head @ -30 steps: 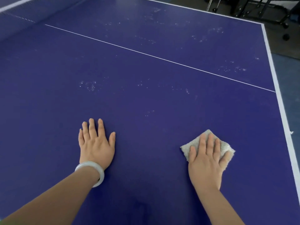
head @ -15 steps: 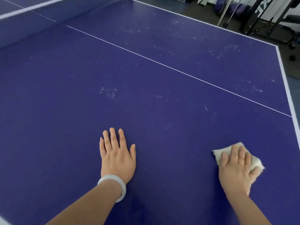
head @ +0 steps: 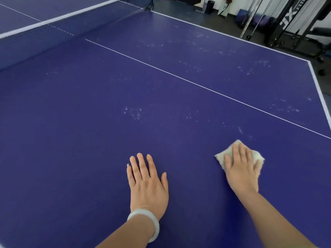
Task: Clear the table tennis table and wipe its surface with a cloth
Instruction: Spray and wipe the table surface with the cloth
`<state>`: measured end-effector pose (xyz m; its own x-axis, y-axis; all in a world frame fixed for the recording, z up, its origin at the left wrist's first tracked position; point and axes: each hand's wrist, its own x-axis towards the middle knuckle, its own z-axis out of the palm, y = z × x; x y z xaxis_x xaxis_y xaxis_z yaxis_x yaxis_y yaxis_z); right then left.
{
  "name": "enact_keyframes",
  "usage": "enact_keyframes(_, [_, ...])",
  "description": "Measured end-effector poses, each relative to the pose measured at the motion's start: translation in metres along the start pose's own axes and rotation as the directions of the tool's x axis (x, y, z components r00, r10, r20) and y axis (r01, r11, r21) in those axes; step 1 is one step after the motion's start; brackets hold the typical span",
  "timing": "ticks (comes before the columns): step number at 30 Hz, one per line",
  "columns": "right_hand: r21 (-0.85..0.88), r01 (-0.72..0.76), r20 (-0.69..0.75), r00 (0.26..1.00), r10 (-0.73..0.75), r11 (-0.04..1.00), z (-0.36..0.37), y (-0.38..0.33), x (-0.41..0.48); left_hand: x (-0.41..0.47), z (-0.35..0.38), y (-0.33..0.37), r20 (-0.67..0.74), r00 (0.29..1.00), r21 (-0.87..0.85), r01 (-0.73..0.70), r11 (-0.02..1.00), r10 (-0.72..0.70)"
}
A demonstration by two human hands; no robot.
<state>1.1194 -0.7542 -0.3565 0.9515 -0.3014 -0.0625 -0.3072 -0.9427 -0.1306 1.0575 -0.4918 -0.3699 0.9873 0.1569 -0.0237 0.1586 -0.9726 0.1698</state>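
Observation:
The blue table tennis table (head: 89, 131) fills the view, with a white centre line and white edge lines. Pale dusty specks (head: 134, 113) dot its surface ahead of my hands and on the far right half. My right hand (head: 241, 169) lies flat with straight fingers on a small beige cloth (head: 258, 155), pressing it onto the table at the lower right. The cloth shows only around my fingers. My left hand (head: 146, 181), a pale bangle on its wrist, rests flat on the bare table to the left of the cloth.
The dark net (head: 53, 34) with its white top band crosses the upper left. Beyond the table's far right edge (head: 320, 93) stands black gym equipment (head: 293, 24) on a dark floor.
My head has lifted and turned, bringing the net and gym gear into view. My right hand slid the cloth to the right, then back closer to my left hand, which stays flat.

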Motion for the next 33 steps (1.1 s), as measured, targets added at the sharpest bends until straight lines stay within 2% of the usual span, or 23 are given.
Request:
enact_keyframes(2, [-0.005,-0.206,0.020,0.978,0.206,0.979,-0.003,0.019,-0.017,0.001,-0.001,0.000,0.005,1.000,-0.019,-0.003,1.000,0.003])
enact_keyframes(3, [-0.013,-0.233,0.028,0.972,0.234,0.972,-0.001,0.016,-0.027,0.001,0.000,0.000,0.006,1.000,-0.028,-0.003,1.000,0.003])
enact_keyframes(4, [-0.025,-0.203,0.023,0.979,0.204,0.979,0.002,0.006,-0.037,0.001,0.000,0.000,0.005,1.000,-0.032,-0.005,0.999,0.005])
enact_keyframes(6, [-0.045,0.032,0.012,0.999,-0.032,0.998,0.013,-0.025,-0.053,0.000,0.001,-0.002,-0.010,1.000,-0.031,-0.023,0.999,0.022])
enact_keyframes(8, [-0.096,0.282,0.026,0.960,-0.280,0.955,0.022,-0.053,-0.058,0.000,0.003,-0.006,-0.047,0.998,-0.034,-0.048,0.998,0.047])
enact_keyframes(9, [-0.113,0.348,0.028,0.937,-0.347,0.931,0.025,-0.061,-0.056,0.000,0.004,-0.009,-0.076,0.995,-0.050,-0.068,0.996,0.064])
enact_keyframes(13, [-0.115,0.403,0.044,0.915,-0.401,0.908,0.024,-0.067,-0.026,0.007,0.004,-0.011,-0.179,0.967,-0.165,-0.209,0.964,0.179])
enact_keyframes(16, [-0.096,0.477,0.032,0.879,-0.476,0.874,0.024,-0.066,-0.013,0.039,0.000,0.007,-0.153,0.940,-0.123,-0.324,0.938,0.304])
enact_keyframes(18, [-0.083,0.497,0.024,0.867,-0.497,0.864,0.023,-0.054,-0.011,0.071,-0.002,0.023,-0.130,0.945,-0.080,-0.311,0.947,0.299])
enact_keyframes(21, [-0.132,0.407,0.004,0.912,-0.410,0.904,0.019,-0.013,-0.006,0.098,0.002,0.035,-0.034,0.978,-0.065,-0.209,0.976,0.207])
enact_keyframes(26, [-0.116,0.058,-0.016,0.998,-0.061,0.992,0.001,0.077,0.031,0.097,0.014,0.037,-0.041,0.981,0.021,-0.187,0.982,0.188])
enact_keyframes(30, [-0.021,-0.261,0.025,0.965,0.262,0.965,-0.012,0.072,0.087,0.098,0.015,0.036,-0.038,0.983,0.025,-0.178,0.984,0.178])
enact_keyframes(32, [-0.001,-0.231,0.041,0.972,0.231,0.973,-0.012,0.042,0.107,0.097,0.015,0.036,-0.036,0.983,0.027,-0.177,0.984,0.178])
enact_keyframes(33, [0.002,-0.123,0.046,0.991,0.123,0.992,-0.010,0.025,0.112,0.098,0.015,0.036,-0.041,0.983,0.029,-0.177,0.984,0.178])
